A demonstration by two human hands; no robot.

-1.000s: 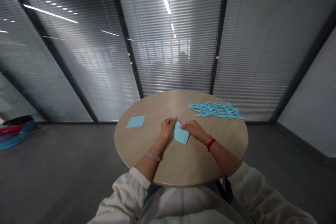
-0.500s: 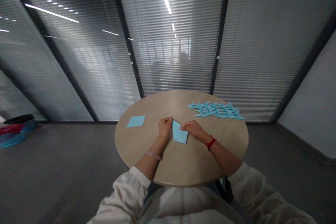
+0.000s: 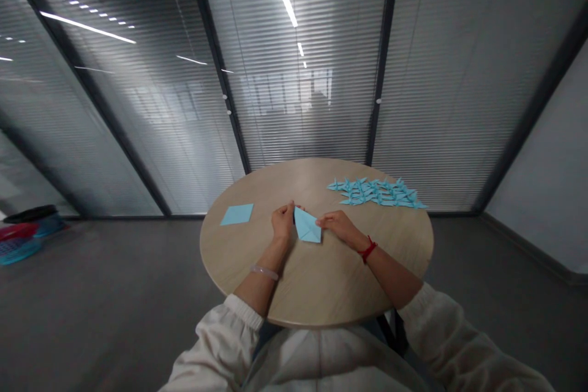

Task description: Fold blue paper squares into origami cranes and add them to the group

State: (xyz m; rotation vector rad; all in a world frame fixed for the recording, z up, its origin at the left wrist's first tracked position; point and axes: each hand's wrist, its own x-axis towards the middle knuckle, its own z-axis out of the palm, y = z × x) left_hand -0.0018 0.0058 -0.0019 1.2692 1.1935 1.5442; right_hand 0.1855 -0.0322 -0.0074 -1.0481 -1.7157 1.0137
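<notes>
Between my hands, over the middle of the round table, is a folded sheet of light-blue origami paper [image 3: 307, 226] with crease lines across its face. My left hand [image 3: 282, 220] is closed at the sheet's upper left corner, thumb and fingers together. On the right edge, my right hand [image 3: 339, 223] pinches the paper between thumb and fingers. A flat light-blue paper stack or sheet [image 3: 237, 214] lies to the left of my left hand. Beyond my right hand, several folded light-blue paper cranes [image 3: 379, 192] lie close together in rows.
The round wooden table [image 3: 335, 294] stands before a glass wall with blinds [image 3: 307, 128]. On the floor at far left are a black-rimmed bin [image 3: 37, 217] and a red-and-blue basket [image 3: 18, 245]. A white wall [image 3: 551, 196] rises at right.
The folded paper has shifted slightly left and away from me, and turned so its lower edge sits differently. My left hand has moved a little left with it; both hands still hold it.
</notes>
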